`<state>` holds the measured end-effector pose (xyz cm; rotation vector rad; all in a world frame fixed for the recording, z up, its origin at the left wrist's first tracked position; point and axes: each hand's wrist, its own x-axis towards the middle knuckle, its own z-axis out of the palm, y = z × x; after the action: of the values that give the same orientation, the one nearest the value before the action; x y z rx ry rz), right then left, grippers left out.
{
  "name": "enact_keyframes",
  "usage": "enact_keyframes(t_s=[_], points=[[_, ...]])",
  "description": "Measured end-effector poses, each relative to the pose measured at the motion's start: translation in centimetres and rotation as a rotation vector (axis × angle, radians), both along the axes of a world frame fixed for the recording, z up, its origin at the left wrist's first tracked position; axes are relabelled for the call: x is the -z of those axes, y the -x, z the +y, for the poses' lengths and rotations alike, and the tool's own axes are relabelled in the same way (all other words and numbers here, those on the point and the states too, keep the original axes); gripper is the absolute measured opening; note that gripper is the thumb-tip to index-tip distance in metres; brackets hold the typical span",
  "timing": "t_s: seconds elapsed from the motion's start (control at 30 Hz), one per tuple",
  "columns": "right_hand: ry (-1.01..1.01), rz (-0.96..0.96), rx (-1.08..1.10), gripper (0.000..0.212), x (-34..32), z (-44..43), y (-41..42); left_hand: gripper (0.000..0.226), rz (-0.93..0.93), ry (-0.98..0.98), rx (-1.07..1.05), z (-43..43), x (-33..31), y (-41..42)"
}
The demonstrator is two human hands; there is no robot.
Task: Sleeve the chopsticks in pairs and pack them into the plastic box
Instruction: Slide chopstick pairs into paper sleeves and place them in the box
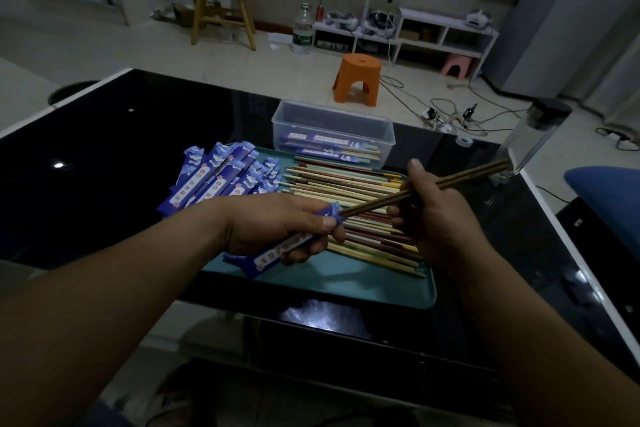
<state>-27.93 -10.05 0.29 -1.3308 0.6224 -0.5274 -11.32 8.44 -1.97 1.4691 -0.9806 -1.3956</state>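
My left hand (277,229) grips a blue paper sleeve (273,253) over the teal tray (346,291). My right hand (433,215) pinches a pair of brown chopsticks (464,175), whose tips sit in the sleeve's open mouth near my left thumb. Several loose chopsticks (349,191) of mixed colours lie across the tray. A pile of empty blue sleeves (221,177) rests on the tray's left side. The clear plastic box (332,132) stands just beyond the tray and holds a few sleeved pairs.
The tray sits on a black glass table (121,156). A clear bottle with a black lid (533,139) stands at the table's right edge. An orange stool (358,78), a wooden chair and cables are on the floor beyond.
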Motion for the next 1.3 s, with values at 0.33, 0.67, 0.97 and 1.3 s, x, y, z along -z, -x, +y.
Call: enact_keyframes(t_s=[0.33, 0.67, 0.97, 1.3], points=[[0.025, 0.083, 0.050, 0.044, 0.6, 1.3, -1.0, 0.027, -0.110, -0.024, -0.022, -0.3, -0.4, 0.5], [0.259, 0.129, 0.020, 0.022, 1.4, 0.8, -0.8, 0.030, -0.142, -0.094, -0.011, -0.3, 0.0, 0.3], [0.293, 0.165, 0.000, 0.025, 1.6, 0.8, -1.0, 0.034, -0.164, -0.118, 0.054, -0.2, -0.5, 0.2], [0.154, 0.170, 0.065, 0.022, 0.8, -0.8, -0.5, 0.041, -0.551, -0.045, -0.252, -0.2, -1.0, -2.5]])
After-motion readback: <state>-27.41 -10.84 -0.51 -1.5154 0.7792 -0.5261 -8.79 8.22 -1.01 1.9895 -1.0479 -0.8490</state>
